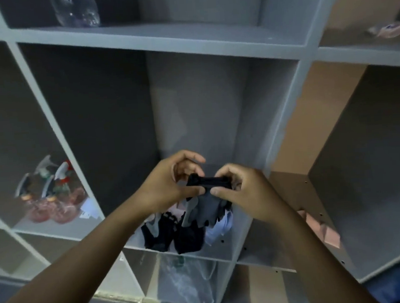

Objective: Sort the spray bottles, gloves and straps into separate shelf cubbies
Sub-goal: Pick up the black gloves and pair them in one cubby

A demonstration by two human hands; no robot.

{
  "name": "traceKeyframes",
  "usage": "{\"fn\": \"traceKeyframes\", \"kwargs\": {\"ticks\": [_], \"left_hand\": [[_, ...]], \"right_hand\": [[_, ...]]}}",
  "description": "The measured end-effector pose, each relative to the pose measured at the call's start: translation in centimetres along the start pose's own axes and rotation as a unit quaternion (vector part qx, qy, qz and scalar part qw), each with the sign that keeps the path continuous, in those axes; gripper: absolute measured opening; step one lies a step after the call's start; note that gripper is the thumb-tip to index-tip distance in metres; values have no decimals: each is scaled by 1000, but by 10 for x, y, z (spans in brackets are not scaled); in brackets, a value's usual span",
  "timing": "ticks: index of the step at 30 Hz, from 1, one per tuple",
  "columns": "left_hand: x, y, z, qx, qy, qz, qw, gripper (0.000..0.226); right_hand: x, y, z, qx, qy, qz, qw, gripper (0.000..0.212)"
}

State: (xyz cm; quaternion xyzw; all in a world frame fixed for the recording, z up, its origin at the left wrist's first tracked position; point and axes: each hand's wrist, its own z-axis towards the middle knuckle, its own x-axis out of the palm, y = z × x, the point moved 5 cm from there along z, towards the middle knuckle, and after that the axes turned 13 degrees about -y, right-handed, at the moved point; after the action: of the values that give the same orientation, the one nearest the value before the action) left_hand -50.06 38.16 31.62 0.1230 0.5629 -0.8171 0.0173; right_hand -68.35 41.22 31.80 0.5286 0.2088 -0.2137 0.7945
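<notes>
Both hands meet in front of the middle cubby of a grey shelf unit (157,42). My left hand (165,182) and my right hand (240,186) pinch the black cuff of a grey and black glove (207,198), which hangs down between them. Below it, a pile of gloves (176,234) in black, grey, pink and white lies on the cubby floor and spills over its front edge. Several pink spray bottles (52,198) with white triggers stand in the cubby to the left.
A clear plastic bag (187,281) hangs in the cubby below the gloves. Another clear plastic item (75,10) sits in the top cubby. Brown cubbies (353,163) open to the right; a small packet (390,30) lies on the upper right shelf.
</notes>
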Motion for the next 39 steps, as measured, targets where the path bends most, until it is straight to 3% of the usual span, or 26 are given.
{"fn": "traceKeyframes", "kwargs": {"ticks": [5,12,16,20,23,29,32,36,39], "left_hand": [[-16,70,9,-5,22,49,999,48],[-13,197,-18,-93,34,98,990,37],[-2,236,-14,-127,28,93,987,35],[6,269,-9,-142,31,100,984,34],[12,290,-13,-128,39,130,982,42],[27,329,-41,-107,86,226,964,40],[38,345,-54,-65,104,276,953,52],[62,342,-53,5,131,381,915,55],[76,333,-43,44,125,425,895,51]], "right_hand": [[54,-28,16,41,35,-69,996,7],[120,-152,-12,183,52,-158,969,13],[125,-186,-6,225,-20,-170,959,5],[126,-186,4,142,-140,-194,961,13],[154,-208,-9,96,-141,-209,963,16],[231,-263,-65,126,9,-226,966,12],[244,-267,-75,131,38,-202,970,12],[233,-264,-61,94,35,-210,972,16],[203,-254,-42,135,-68,-165,975,16]]}}
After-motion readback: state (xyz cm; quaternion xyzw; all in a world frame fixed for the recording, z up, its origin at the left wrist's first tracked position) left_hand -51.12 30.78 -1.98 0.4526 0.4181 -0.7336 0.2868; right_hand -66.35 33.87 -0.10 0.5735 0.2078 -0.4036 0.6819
